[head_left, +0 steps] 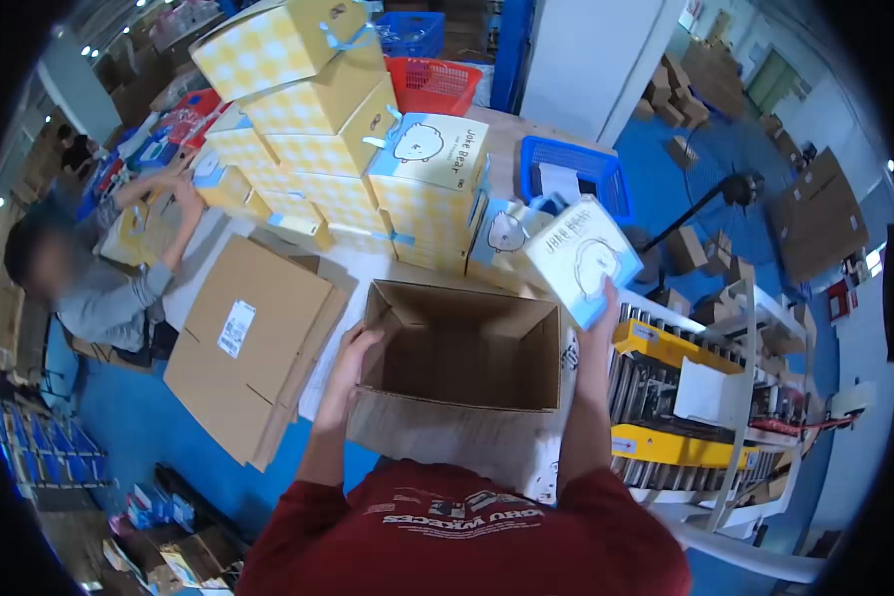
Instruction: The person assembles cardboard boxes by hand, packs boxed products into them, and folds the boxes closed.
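Observation:
An open cardboard box (457,348) stands on the table in front of me, its inside bare. At its left wall is my left hand (356,350), fingers over the edge, gripping it. My right hand (598,306) holds a blue and white bear-printed box (584,258) tilted above the carton's right back corner. Another bear-printed box (507,233) stands just behind it. Yellow checked boxes (318,149) are stacked behind the carton. To the left lies a pile of flat cardboard (248,348) with a white label.
A co-worker (99,268) at the left handles a yellow box. Blue basket (576,174) and red basket (432,87) stand at the back. A roller conveyor (675,397) with yellow rails runs at the right. The table edge is near my body.

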The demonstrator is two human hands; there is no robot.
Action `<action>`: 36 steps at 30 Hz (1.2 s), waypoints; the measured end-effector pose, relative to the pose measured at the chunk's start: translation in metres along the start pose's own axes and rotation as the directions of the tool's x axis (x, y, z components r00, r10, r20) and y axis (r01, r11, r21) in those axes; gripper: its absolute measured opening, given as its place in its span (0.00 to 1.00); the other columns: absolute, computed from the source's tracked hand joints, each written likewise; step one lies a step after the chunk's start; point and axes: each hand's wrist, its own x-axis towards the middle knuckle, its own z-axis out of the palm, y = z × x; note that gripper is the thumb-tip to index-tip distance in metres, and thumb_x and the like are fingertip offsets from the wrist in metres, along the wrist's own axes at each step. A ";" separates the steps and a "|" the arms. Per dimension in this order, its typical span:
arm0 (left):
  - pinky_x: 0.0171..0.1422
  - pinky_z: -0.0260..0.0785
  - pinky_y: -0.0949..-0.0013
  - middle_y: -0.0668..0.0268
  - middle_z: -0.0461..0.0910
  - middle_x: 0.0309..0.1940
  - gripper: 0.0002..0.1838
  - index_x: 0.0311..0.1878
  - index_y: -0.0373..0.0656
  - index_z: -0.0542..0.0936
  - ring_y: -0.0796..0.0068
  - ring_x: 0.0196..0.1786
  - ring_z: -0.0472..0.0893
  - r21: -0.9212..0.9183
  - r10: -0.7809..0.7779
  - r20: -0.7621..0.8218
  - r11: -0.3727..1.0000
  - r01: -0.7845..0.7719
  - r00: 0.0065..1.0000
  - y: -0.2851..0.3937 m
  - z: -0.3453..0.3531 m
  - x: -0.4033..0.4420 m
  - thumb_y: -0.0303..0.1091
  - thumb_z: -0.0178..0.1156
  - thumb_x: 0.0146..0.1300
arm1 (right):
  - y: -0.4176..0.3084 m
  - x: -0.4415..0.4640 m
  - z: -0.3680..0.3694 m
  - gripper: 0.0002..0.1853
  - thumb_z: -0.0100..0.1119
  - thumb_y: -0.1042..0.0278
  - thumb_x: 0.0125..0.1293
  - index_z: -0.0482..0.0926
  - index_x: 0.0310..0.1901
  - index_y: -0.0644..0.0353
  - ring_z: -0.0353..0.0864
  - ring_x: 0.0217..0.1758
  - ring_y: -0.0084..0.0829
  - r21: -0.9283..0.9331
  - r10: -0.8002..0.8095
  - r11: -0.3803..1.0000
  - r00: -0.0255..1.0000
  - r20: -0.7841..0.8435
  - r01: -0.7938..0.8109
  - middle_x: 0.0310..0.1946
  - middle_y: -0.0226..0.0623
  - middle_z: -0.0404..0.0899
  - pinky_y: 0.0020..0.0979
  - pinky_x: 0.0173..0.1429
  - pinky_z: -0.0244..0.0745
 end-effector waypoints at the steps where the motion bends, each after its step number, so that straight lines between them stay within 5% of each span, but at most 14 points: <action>1: 0.69 0.68 0.68 0.61 0.81 0.56 0.27 0.65 0.34 0.77 0.72 0.61 0.78 0.046 0.016 0.026 0.999 -0.017 1.000 0.014 0.008 -0.003 0.40 0.64 0.69 | -0.048 -0.038 0.014 0.38 0.67 0.56 0.66 0.67 0.74 0.64 0.79 0.68 0.46 -0.029 -0.045 0.999 0.999 0.019 0.045 0.63 0.46 0.80 0.46 0.72 0.75; 4: 0.64 0.69 0.70 0.65 0.83 0.50 0.22 0.60 0.37 0.82 0.75 0.57 0.79 0.047 -0.001 0.049 0.999 -0.001 0.999 0.041 0.045 -0.016 0.44 0.63 0.73 | -0.175 -0.150 0.079 0.47 0.75 0.57 0.53 0.69 0.74 0.65 0.73 0.72 0.50 -0.562 -0.299 0.563 0.783 0.545 0.606 0.69 0.53 0.72 0.49 0.72 0.72; 5: 0.60 0.71 0.70 0.68 0.84 0.46 0.21 0.57 0.38 0.84 0.76 0.53 0.80 0.026 -0.022 0.057 0.999 0.021 0.998 0.044 0.053 -0.019 0.47 0.62 0.75 | -0.196 -0.189 0.118 0.49 0.78 0.56 0.48 0.71 0.74 0.64 0.70 0.73 0.52 -0.552 -0.310 0.184 0.581 0.753 0.814 0.71 0.55 0.69 0.50 0.72 0.71; 7: 0.57 0.72 0.70 0.69 0.84 0.45 0.21 0.56 0.38 0.84 0.76 0.50 0.81 0.008 -0.038 0.132 0.999 0.037 0.991 0.027 0.052 0.001 0.48 0.62 0.76 | -0.208 -0.223 0.129 0.51 0.78 0.55 0.41 0.75 0.72 0.61 0.68 0.74 0.52 -0.461 -0.079 -0.091 0.455 0.887 0.883 0.73 0.57 0.63 0.50 0.74 0.66; 14: 0.46 0.74 0.69 0.70 0.84 0.37 0.23 0.56 0.36 0.84 0.76 0.39 0.81 -0.026 -0.077 0.249 0.996 0.086 0.965 -0.009 0.049 0.036 0.49 0.66 0.73 | -0.148 -0.269 0.136 0.50 0.84 0.51 0.38 0.79 0.69 0.53 0.69 0.71 0.63 -0.382 0.150 -0.275 0.432 0.889 0.882 0.72 0.56 0.66 0.57 0.69 0.70; 16: 0.50 0.75 0.66 0.64 0.87 0.40 0.23 0.53 0.34 0.84 0.74 0.44 0.83 0.357 0.187 0.150 0.906 -0.230 0.971 0.006 0.049 0.026 0.49 0.67 0.72 | -0.118 -0.255 0.096 0.42 0.80 0.52 0.46 0.81 0.67 0.50 0.73 0.65 0.56 -0.477 0.099 -0.292 0.522 0.847 0.829 0.65 0.56 0.72 0.56 0.65 0.70; 19: 0.51 0.76 0.66 0.56 0.87 0.43 0.28 0.57 0.35 0.83 0.70 0.45 0.85 0.554 0.353 0.151 0.743 -0.375 0.923 0.053 0.060 -0.001 0.52 0.70 0.67 | -0.111 -0.224 0.047 0.33 0.75 0.51 0.59 0.81 0.67 0.51 0.78 0.61 0.48 -0.660 -0.207 -0.083 0.635 0.744 0.747 0.58 0.53 0.79 0.52 0.61 0.73; 23: 0.51 0.77 0.60 0.53 0.85 0.44 0.26 0.53 0.37 0.82 0.60 0.41 0.85 0.560 0.192 0.680 0.487 -0.670 0.708 0.059 0.072 -0.056 0.46 0.74 0.59 | -0.049 -0.188 0.017 0.20 0.59 0.60 0.76 0.82 0.63 0.61 0.84 0.46 0.28 -0.769 0.565 0.550 0.532 0.631 0.327 0.43 0.44 0.87 0.36 0.53 0.80; 26: 0.59 0.75 0.53 0.52 0.81 0.54 0.27 0.58 0.40 0.78 0.54 0.51 0.84 0.776 -0.027 0.630 0.034 -0.629 0.776 0.053 0.097 -0.082 0.43 0.72 0.58 | -0.075 -0.150 0.082 0.21 0.60 0.62 0.75 0.81 0.63 0.64 0.84 0.46 0.26 -0.842 0.700 0.266 0.507 0.503 0.469 0.42 0.43 0.88 0.31 0.55 0.79; 29: 0.71 0.67 0.44 0.52 0.76 0.67 0.32 0.67 0.44 0.74 0.48 0.65 0.79 0.621 0.631 0.643 -0.100 -0.777 0.433 0.005 0.079 -0.014 0.43 0.69 0.61 | -0.107 -0.183 0.125 0.28 0.61 0.55 0.73 0.77 0.67 0.68 0.82 0.62 0.34 -0.798 0.644 0.463 0.473 0.602 0.385 0.54 0.48 0.85 0.39 0.66 0.75; 30: 0.71 0.67 0.44 0.52 0.76 0.67 0.32 0.67 0.44 0.74 0.48 0.65 0.79 0.618 0.623 0.650 -0.101 -0.780 0.435 -0.010 0.076 -0.010 0.43 0.69 0.61 | -0.059 -0.194 0.120 0.35 0.63 0.50 0.71 0.73 0.70 0.69 0.75 0.70 0.39 -0.662 0.389 -0.154 0.661 0.642 0.733 0.62 0.50 0.79 0.45 0.71 0.70; 31: 0.74 0.63 0.42 0.52 0.74 0.70 0.31 0.68 0.44 0.75 0.45 0.69 0.74 0.594 0.693 0.625 -0.122 -0.795 0.361 -0.025 0.072 -0.010 0.43 0.68 0.63 | -0.026 -0.213 0.111 0.41 0.64 0.45 0.68 0.69 0.73 0.69 0.69 0.78 0.44 -0.333 0.109 -0.769 0.624 0.773 0.546 0.70 0.52 0.74 0.50 0.77 0.65; 34: 0.81 0.54 0.38 0.51 0.71 0.74 0.31 0.71 0.44 0.76 0.40 0.77 0.66 0.524 0.830 0.544 -0.225 -0.821 0.121 -0.010 0.087 0.015 0.44 0.65 0.66 | -0.003 -0.288 0.057 0.52 0.63 0.37 0.64 0.60 0.78 0.71 0.58 0.84 0.51 -0.542 0.205 -0.462 0.679 0.705 0.702 0.79 0.52 0.61 0.58 0.80 0.56; 36: 0.81 0.56 0.41 0.52 0.72 0.73 0.28 0.68 0.44 0.78 0.39 0.76 0.66 0.595 0.593 0.684 -0.115 -0.796 0.426 0.012 0.084 -0.023 0.41 0.65 0.67 | -0.006 -0.322 0.030 0.53 0.64 0.35 0.63 0.60 0.78 0.70 0.57 0.83 0.52 -0.495 0.359 -0.308 0.581 0.731 0.813 0.79 0.52 0.61 0.57 0.83 0.53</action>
